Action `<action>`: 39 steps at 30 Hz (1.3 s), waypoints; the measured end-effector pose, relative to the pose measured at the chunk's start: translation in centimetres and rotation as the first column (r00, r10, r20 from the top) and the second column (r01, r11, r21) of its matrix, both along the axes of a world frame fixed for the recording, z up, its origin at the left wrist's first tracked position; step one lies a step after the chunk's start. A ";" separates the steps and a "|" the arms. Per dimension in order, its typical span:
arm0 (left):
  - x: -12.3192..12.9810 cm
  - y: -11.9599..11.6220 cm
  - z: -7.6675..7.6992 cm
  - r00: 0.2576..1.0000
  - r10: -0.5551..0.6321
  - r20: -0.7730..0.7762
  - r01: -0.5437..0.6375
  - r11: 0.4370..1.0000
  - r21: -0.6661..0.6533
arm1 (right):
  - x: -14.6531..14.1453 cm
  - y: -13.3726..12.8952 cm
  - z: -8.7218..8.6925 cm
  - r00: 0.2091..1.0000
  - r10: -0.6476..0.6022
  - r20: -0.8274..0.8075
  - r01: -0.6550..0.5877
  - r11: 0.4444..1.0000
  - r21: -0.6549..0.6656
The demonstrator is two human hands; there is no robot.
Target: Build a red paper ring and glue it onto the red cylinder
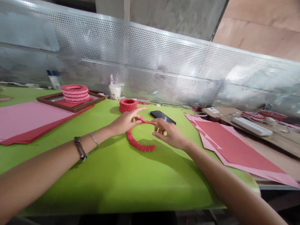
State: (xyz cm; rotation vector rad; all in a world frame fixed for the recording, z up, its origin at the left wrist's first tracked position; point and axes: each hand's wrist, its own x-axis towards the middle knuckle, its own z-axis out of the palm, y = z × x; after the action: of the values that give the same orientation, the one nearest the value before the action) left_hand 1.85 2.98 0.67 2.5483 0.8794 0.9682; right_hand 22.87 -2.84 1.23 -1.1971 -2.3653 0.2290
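Observation:
A curved red paper strip with a toothed, folded edge (137, 145) forms an open ring above the green table. My left hand (125, 121) pinches its upper part between thumb and fingers, with one finger stretched out to the right. A small red fold stands up beside those fingertips. On the other side, my right hand (170, 132) has its fingers curled at the strip's upper right part; the thumb sits lower, apart from the index finger. The strip's lower end points right, below my right thumb. Just behind my hands are a stack of red rings (128, 105) and a black phone (163, 117).
A brown tray (44, 99) holds stacked pink and red rings (74, 93). Pink paper sheets (30, 120) lie left, red and pink sheets (243, 145) right. A white power strip (252, 126), a paper cup (115, 91) and a perforated metal panel (145, 56) stand farther back.

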 end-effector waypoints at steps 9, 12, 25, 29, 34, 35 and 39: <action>1.7 -3.0 -0.8 0.971 -0.116 -0.210 0.201 0.871 0.447 | -1.0 -0.7 -0.2 1.000 -0.020 -0.009 0.020 0.997 0.081; 1.8 -2.8 -1.0 0.973 -0.115 -0.203 0.192 0.889 0.416 | -0.7 -0.5 0.0 0.991 -0.109 0.076 0.096 0.982 0.162; 1.3 -2.6 -0.5 0.976 -0.193 -0.102 0.185 0.979 -0.088 | 0.3 0.2 0.8 0.964 -0.248 0.098 0.210 0.933 0.291; 1.3 -2.9 -0.1 0.858 -0.331 -0.393 0.295 0.944 -0.152 | 1.3 0.5 1.4 0.949 -0.185 0.256 0.123 0.963 0.240; 1.8 -3.0 0.0 0.815 -0.365 -0.450 0.270 0.927 -0.262 | 0.5 0.1 1.3 0.793 -0.138 0.593 0.090 0.990 0.110; 1.8 -3.0 0.1 0.822 -0.348 -0.451 0.244 0.931 -0.273 | 0.2 0.1 1.3 0.762 -0.142 0.632 0.090 0.989 0.114; 1.6 -3.1 0.3 0.839 -0.293 -0.459 0.153 0.935 -0.319 | -0.1 0.2 1.0 0.729 -0.144 0.669 0.065 0.988 0.142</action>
State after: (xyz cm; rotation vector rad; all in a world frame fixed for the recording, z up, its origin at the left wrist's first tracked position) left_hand 3.50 -0.13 0.94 2.6105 0.7399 0.0898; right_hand 22.78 -2.59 2.19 -1.5463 -2.8448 -0.4644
